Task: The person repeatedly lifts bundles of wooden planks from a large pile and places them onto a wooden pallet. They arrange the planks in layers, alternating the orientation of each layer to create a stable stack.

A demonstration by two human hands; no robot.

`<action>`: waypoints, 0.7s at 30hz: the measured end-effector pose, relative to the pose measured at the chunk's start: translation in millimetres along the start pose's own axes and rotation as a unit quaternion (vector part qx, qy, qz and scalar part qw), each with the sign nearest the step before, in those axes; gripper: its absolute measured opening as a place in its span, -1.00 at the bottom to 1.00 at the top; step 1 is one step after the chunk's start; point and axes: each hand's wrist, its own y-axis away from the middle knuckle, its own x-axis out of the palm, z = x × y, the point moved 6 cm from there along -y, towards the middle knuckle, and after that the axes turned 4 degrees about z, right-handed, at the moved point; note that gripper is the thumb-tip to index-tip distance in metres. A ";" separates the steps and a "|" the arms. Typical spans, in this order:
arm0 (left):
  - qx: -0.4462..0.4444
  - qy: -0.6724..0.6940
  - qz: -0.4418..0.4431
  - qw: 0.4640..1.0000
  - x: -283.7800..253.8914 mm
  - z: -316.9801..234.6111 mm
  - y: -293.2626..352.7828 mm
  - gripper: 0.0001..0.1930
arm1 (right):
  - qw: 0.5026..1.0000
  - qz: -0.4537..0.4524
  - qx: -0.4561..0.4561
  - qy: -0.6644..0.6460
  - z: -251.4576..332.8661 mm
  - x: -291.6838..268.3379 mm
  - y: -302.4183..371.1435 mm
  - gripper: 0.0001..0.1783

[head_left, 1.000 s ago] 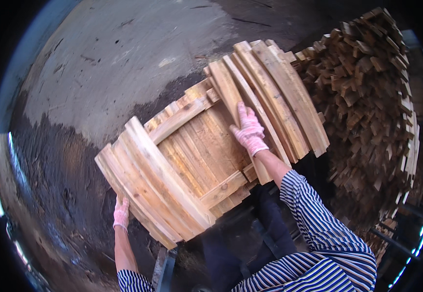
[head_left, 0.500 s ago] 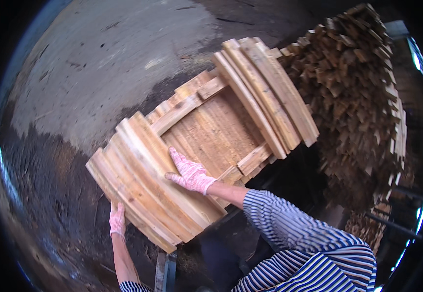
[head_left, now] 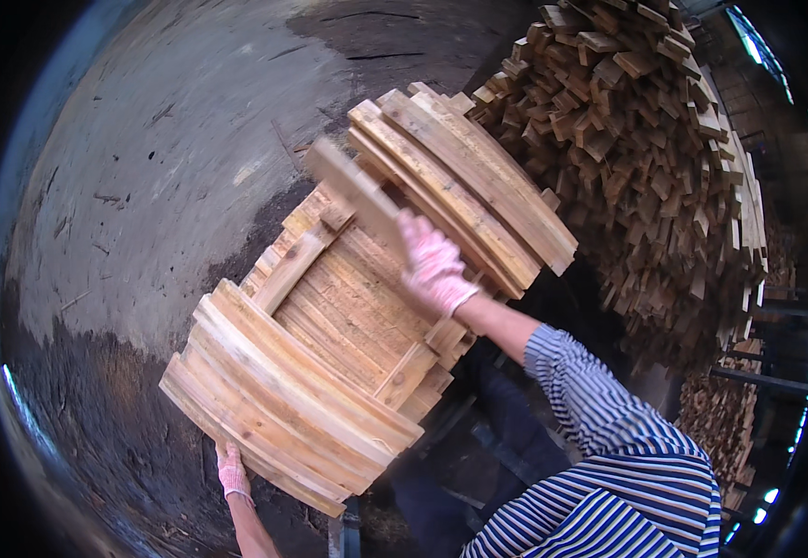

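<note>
My right hand [head_left: 436, 263], in a pink-and-white knit glove, is closed on a wooden plank [head_left: 357, 191], blurred by motion. That plank is tilted above the gap in a stack of curved-edged planks, beside the right-hand row [head_left: 464, 181]. My left hand [head_left: 233, 472], gloved the same way, grips the outer edge of the left-hand row of planks [head_left: 292, 391] at its lower left; some of its fingers are hidden by the wood. Between the two rows, lower boards [head_left: 357, 302] lie side by side, with short crosspieces [head_left: 297, 270] at the gap's ends.
A tall heap of rough wooden pieces [head_left: 618, 139] rises at the right, close to the stack. Grey, stained concrete floor [head_left: 171, 158] stretches to the left. A metal support [head_left: 343, 530] stands under the stack near me. More wood [head_left: 720, 428] lies at the lower right.
My right hand has moved up and right from the left-hand row and now holds a plank over the gap. My left hand stays at the outer edge. The whole view has shifted slightly.
</note>
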 end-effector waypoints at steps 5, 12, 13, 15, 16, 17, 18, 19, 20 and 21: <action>0.024 0.024 -0.177 0.984 38.3 -34.3 24.0 -0.20 | 0.985 0.165 -0.031 -0.029 -20.6 27.6 6.0 0.01; -0.131 -0.317 -0.255 0.904 139.0 -83.7 57.4 0.41 | 0.979 -0.150 -0.096 0.098 -104.6 -104.1 -8.7 -0.18; -0.176 -0.380 -0.267 0.868 152.2 -84.5 52.4 0.45 | 0.973 -0.194 -0.061 0.109 -135.1 -107.0 -25.4 -0.20; -0.157 -0.359 -0.255 0.884 160.1 -81.0 44.8 0.46 | 0.977 -0.182 -0.016 0.110 -176.1 -100.8 -40.4 -0.21; -0.154 -0.347 -0.258 0.889 155.2 -75.8 46.0 0.47 | 0.987 -0.127 -0.013 0.095 -178.1 -100.8 -44.7 -0.20; -0.162 -0.352 -0.243 0.889 160.4 -77.5 49.5 0.46 | 0.994 -0.071 -0.004 0.085 -181.0 -103.7 -42.8 -0.20; -0.166 -0.353 -0.232 0.891 168.4 -82.3 45.1 0.46 | 0.996 -0.038 0.012 0.074 -182.5 -110.3 -45.5 -0.19; -0.175 -0.357 -0.224 0.890 166.0 -81.0 45.2 0.46 | 0.998 0.000 0.025 0.061 -175.4 -117.9 -46.3 -0.17; -0.187 -0.356 -0.223 0.888 155.9 -77.3 44.4 0.47 | 0.998 0.038 0.030 0.046 -160.0 -118.1 -47.7 -0.16; -0.163 -0.344 -0.236 0.894 136.5 -68.3 45.3 0.47 | 0.999 0.014 0.026 0.041 -134.3 -112.0 -40.8 -0.12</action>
